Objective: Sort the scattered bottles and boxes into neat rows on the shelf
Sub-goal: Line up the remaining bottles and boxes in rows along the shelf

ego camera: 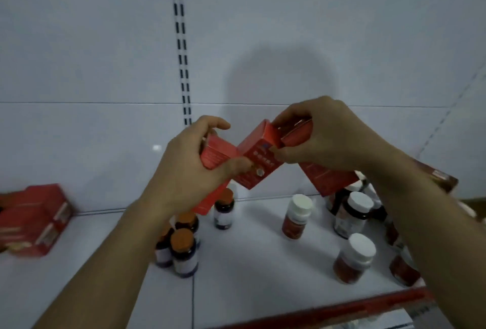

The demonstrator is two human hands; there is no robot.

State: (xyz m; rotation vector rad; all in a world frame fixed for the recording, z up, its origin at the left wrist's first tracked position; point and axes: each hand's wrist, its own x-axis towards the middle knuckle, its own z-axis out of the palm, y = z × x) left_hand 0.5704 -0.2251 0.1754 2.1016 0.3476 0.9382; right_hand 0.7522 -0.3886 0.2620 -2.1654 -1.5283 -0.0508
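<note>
Holding three red cartons up above the shelf (249,263), the person has both hands raised in front of its white back panel (79,66). The left hand (189,168) has its fingers (218,125) curled over the left box (215,155), gripping it, and its thumb presses the lower face of the middle box (256,163). The middle box is tilted, touches the left box, and bears a small blue mark and white writing too blurred to read. The right hand (323,139) has its fingers curled over the end of the right box (297,134) and grips it, while the thumb pinches the upper corner of the middle box. Below that palm shows a red panel (328,179) with fine print, unreadable; whether it belongs to the right box cannot be told.

On the shelf, a stack of red boxes (34,221) lies at the far left, its printing blurred. Under the left forearm stand dark bottles with orange caps (182,255), close together, with pale labels; one more orange-capped bottle (223,210) stands apart near the back. To the right, white-capped bottles with reddish labels (297,215) (355,257) stand well apart, and a larger dark white-capped bottle (352,213) stands behind them. No label can be read. A red strip (342,307) runs along the shelf's front edge.
</note>
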